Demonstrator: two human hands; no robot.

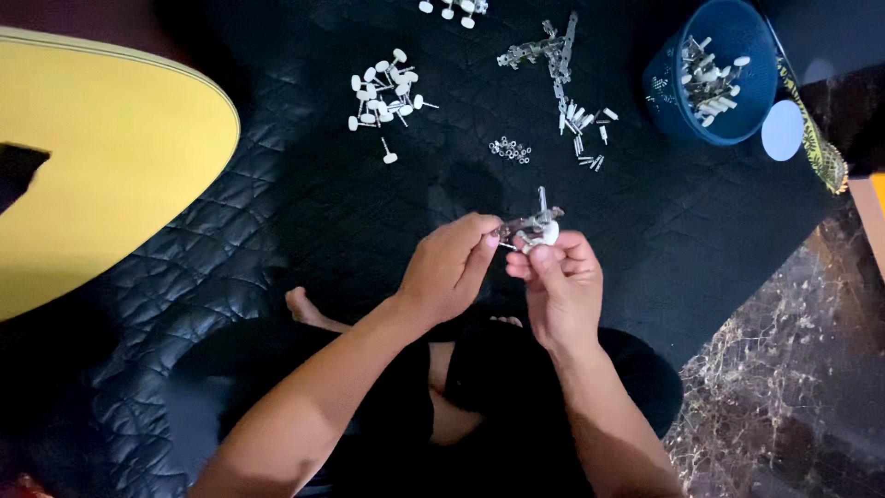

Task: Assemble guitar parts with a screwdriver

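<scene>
Two bare hands, left hand (449,267) and right hand (558,281), pinch one small metal part with a white knob (535,229) (fingers closed on it). Loose white-knobbed pegs (384,92) lie far left on the black quilted mat (277,203).

No labels, signs or screens show here. The only container is a round blue plastic tub (676,88) standing at the upper right of the black quilted mat (277,212), open at the top and partly filled with small metal parts with white knobs (710,81). Its wall carries a faint pale pattern, too small to make out. Just beside the tub, to its right, lies a flat pale round disc (783,130), which may be a lid; that cannot be told for sure.
</scene>
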